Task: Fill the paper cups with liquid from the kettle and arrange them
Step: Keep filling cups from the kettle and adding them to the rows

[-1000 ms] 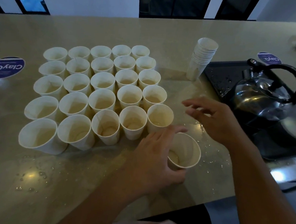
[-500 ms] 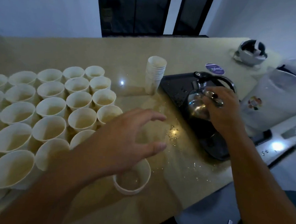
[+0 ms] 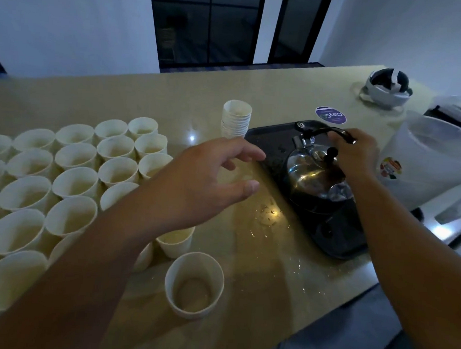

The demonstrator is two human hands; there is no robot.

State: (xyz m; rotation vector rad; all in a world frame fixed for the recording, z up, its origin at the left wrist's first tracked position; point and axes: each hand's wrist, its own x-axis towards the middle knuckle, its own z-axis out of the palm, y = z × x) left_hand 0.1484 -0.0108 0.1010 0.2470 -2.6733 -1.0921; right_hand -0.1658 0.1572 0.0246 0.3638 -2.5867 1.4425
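On black tray (image 3: 269, 139): shiny steel kettle (image 3: 314, 179), right hand (image 3: 353, 155) clamped on its handle; left hand (image 3: 196, 183) spread, empty, above white paper cups (image 3: 75, 183).

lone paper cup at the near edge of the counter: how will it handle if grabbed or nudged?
The lone cup is thin paper, so it would probably crush under a firm squeeze. It looks nearly empty, so likely light and easy to tip. Droplets on the counter suggest it may slide when nudged.
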